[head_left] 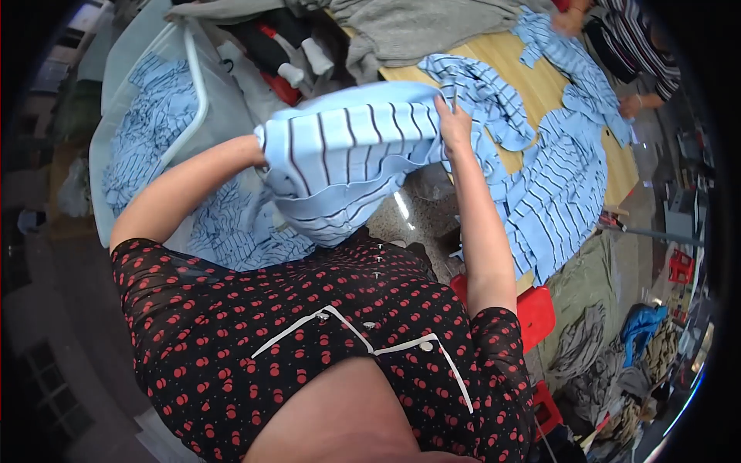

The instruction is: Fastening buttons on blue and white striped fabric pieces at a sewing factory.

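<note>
I hold a light blue knitted piece with thin dark stripes [347, 166] in front of my chest. My left hand [258, 154] is mostly hidden under its left edge, gripping the fabric. My right hand [454, 123] pinches its upper right corner. The piece hangs folded over itself between both hands. More striped blue pieces [556, 177] lie spread on the wooden table [525, 65] just past my right hand.
A clear plastic bin [193, 85] at my left holds more striped blue pieces. Grey cloth [417, 27] lies at the table's far end. Another person's hands [629, 104] work at the far right. A red stool [536, 312] stands below me, with fabric heaps on the floor [617, 363].
</note>
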A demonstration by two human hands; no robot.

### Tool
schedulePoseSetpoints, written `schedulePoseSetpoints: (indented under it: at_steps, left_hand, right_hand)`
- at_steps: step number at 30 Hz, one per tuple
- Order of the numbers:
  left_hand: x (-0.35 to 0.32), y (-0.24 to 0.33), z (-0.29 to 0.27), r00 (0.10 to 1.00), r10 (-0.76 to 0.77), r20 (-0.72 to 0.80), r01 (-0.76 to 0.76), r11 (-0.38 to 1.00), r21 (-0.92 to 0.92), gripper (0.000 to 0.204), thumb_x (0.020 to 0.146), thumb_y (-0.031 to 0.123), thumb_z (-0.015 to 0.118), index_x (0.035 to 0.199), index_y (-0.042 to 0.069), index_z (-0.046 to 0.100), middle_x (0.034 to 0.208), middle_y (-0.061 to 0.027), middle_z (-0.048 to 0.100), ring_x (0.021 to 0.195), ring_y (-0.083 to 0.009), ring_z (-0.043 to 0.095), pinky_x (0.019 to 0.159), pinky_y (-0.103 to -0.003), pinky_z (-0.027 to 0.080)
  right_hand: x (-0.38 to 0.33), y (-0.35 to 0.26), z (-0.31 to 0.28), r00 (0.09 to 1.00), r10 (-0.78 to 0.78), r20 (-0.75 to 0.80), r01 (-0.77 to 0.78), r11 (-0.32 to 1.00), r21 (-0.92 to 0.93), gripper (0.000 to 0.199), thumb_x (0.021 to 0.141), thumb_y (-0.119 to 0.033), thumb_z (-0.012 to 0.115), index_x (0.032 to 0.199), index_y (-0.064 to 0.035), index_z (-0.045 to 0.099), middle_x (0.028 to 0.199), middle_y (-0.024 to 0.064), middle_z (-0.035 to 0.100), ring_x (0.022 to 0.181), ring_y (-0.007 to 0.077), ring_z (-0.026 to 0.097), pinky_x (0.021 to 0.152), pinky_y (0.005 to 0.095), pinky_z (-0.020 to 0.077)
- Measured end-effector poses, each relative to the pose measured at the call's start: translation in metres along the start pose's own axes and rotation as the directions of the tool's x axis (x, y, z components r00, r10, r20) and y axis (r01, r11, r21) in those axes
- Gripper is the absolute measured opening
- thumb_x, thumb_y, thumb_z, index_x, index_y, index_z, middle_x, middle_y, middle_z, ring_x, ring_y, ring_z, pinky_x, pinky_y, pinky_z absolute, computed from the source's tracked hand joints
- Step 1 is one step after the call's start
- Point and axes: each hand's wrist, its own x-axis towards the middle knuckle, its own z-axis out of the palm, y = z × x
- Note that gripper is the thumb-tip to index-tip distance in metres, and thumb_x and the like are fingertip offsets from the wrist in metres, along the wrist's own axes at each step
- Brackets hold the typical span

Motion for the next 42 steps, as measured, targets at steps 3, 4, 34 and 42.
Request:
schedulePoseSetpoints:
  at_steps: [3, 4, 34, 42]
  left_hand:
    - [0.009, -0.003, -0.024, 0.544, -0.714, 0.441, 0.745, 0.653, 0.139, 0.028, 0.072, 0.017, 0.054, 0.096, 0.001, 0.055, 0.087, -0.0115, 0.059, 0.082, -0.0146, 0.053, 0.075, -0.028, 0.042]
    - [-0.003, -0.009, -0.026, 0.541, -0.716, 0.441, 0.751, 0.648, 0.131, 0.028, 0.072, 0.017, 0.054, 0.096, 0.001, 0.055, 0.087, -0.0115, 0.059, 0.082, -0.0146, 0.053, 0.075, -0.028, 0.042]
    - [0.027, -0.043, -0.046, 0.444, -0.776, -0.449, -0.033, 0.486, -0.873, 0.022, 0.080, 0.020, 0.053, 0.088, -0.001, 0.053, 0.078, -0.0077, 0.057, 0.066, -0.0141, 0.056, 0.056, -0.026, 0.045]
    - [0.010, -0.049, -0.039, 0.516, -0.725, -0.456, 0.021, 0.543, -0.840, 0.031, 0.081, 0.028, 0.048, 0.087, -0.002, 0.055, 0.070, -0.0064, 0.056, 0.061, -0.0114, 0.052, 0.055, -0.026, 0.042]
  right_hand:
    - [0.012, 0.047, 0.011, 0.997, -0.002, -0.080, -0.018, 0.968, -0.249, 0.040, 0.073, -0.031, 0.059, 0.092, 0.0048, 0.058, 0.084, 0.0118, 0.060, 0.074, 0.0157, 0.054, 0.067, 0.0282, 0.0416]
    - [0.021, 0.067, 0.009, 0.995, 0.033, -0.096, -0.057, 0.964, -0.258, 0.042, 0.073, -0.031, 0.059, 0.093, 0.0059, 0.057, 0.086, 0.0137, 0.060, 0.077, 0.0173, 0.055, 0.069, 0.0288, 0.0418]
    - [-0.078, -0.103, 0.169, 0.884, -0.357, 0.303, 0.412, 0.900, -0.142, 0.071, 0.057, -0.031, 0.074, 0.115, -0.0039, 0.041, 0.093, 0.0098, 0.054, 0.079, 0.0143, 0.052, 0.066, 0.0259, 0.0439]
    - [-0.078, -0.099, 0.169, 0.803, -0.378, 0.462, 0.476, 0.872, -0.115, 0.063, 0.063, -0.024, 0.072, 0.114, -0.0027, 0.043, 0.080, 0.0060, 0.056, 0.066, 0.0093, 0.050, 0.062, 0.0238, 0.0435]
